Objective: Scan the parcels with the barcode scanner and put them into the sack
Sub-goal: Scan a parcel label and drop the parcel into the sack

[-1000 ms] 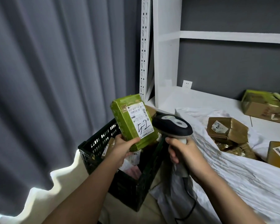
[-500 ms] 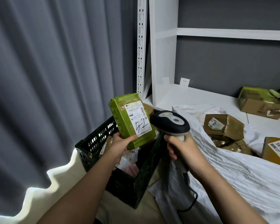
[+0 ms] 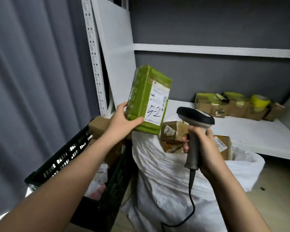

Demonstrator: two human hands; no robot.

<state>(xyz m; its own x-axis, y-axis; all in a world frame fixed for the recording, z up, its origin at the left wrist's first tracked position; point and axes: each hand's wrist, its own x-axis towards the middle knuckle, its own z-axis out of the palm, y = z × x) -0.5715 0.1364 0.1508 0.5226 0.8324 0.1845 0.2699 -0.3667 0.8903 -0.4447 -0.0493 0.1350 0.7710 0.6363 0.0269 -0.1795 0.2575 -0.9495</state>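
Observation:
My left hand (image 3: 122, 119) grips the lower end of a green taped parcel (image 3: 144, 94) with a white label marked "5-2". The parcel stands upright in the air above the near left rim of the white sack (image 3: 166, 173). My right hand (image 3: 203, 146) holds the handle of a black and grey barcode scanner (image 3: 195, 117), its head level with the parcel's lower edge and to its right. Brown parcels (image 3: 173, 130) lie inside the open sack mouth. The scanner's cable hangs down over the sack.
A black plastic crate (image 3: 70, 153) with parcels stands left of the sack, against a grey curtain. On the white shelf (image 3: 251, 131) behind lie several brown and green parcels (image 3: 213, 104) and a yellow tape roll (image 3: 259, 100). A white shelf upright (image 3: 92, 52) rises behind the crate.
My left hand has lifted the green parcel up and to the right, from over the crate to above the sack's rim. The scanner moved right with my right hand and no longer points at the label.

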